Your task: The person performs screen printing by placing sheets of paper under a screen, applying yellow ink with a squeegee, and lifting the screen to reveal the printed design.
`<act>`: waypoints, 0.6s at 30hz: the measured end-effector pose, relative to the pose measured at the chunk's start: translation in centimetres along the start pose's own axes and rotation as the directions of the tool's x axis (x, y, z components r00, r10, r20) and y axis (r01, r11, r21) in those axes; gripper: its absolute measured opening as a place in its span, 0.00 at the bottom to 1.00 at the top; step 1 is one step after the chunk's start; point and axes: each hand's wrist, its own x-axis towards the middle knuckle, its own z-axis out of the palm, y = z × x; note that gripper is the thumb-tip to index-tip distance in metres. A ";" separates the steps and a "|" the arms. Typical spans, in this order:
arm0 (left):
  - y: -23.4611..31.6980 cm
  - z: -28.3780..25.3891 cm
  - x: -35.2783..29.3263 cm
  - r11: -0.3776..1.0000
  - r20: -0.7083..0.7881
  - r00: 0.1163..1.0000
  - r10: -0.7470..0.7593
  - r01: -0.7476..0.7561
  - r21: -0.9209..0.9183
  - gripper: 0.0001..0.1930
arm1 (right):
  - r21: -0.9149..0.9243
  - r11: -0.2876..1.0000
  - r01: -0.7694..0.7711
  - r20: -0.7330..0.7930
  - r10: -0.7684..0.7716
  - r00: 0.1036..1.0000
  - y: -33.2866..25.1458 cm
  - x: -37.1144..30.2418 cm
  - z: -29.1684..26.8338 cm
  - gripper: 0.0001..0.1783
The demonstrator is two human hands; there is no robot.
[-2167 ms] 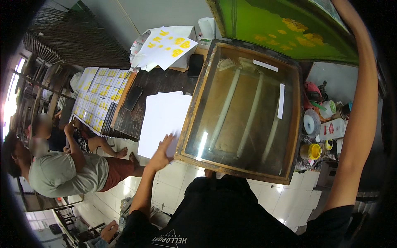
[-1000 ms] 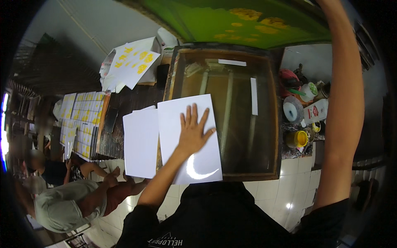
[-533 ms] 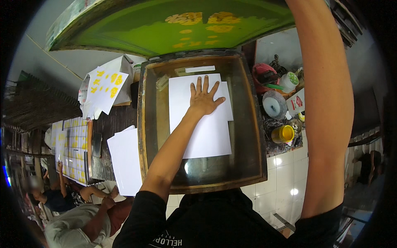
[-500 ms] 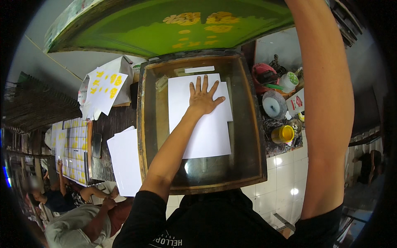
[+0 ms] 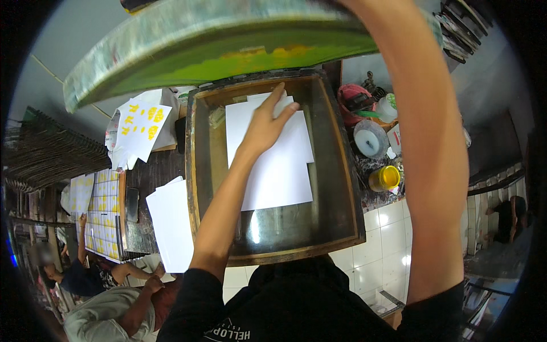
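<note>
My left hand (image 5: 268,121) is over the white sheet of paper (image 5: 272,179), turned partly on its side, with its fingers stretched and the thumb apart. It holds nothing; whether it touches the sheet I cannot tell. The sheet lies on a glass-topped, wood-rimmed table (image 5: 333,205), with another white piece showing beyond its right edge. Above the far side hangs a raised printing screen (image 5: 250,34) with green mesh and a pale worn frame. My right forearm (image 5: 424,154) reaches up to the screen's upper right edge; the hand itself lies outside the picture.
At left are a stack of blank paper (image 5: 171,228), yellow-printed sheets (image 5: 145,125) on a bag and a phone (image 5: 132,205). At right stand a yellow ink jar (image 5: 384,178), a white tub (image 5: 369,141) and a pink basket (image 5: 353,102). Two people are at lower left.
The screen has tipped lower, and its mesh shows more edge-on. My left hand has turned from flat and spread on the sheet to partly sideways. My right arm has shifted left.
</note>
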 end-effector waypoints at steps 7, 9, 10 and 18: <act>6.6 -9.8 -22.2 0.793 -0.055 0.987 -0.152 0.089 -0.603 0.23 | -0.008 0.935 0.355 -0.088 -0.354 0.931 7.3 -11.4 8.8 0.13; 5.7 -9.0 -27.0 0.647 0.143 0.910 -0.389 0.381 -0.661 0.21 | 0.066 0.936 0.347 -0.018 -0.347 0.938 9.9 -15.5 12.5 0.15; 4.8 -8.2 -28.6 0.496 0.296 0.803 -0.517 0.563 -0.661 0.19 | 0.125 0.952 0.280 0.058 -0.288 0.956 10.8 -16.9 14.5 0.20; -1.2 -3.9 -33.7 -0.132 0.435 0.634 -0.639 0.467 -0.875 0.17 | 0.011 0.980 0.198 0.614 -0.163 0.772 13.3 -23.7 23.6 0.27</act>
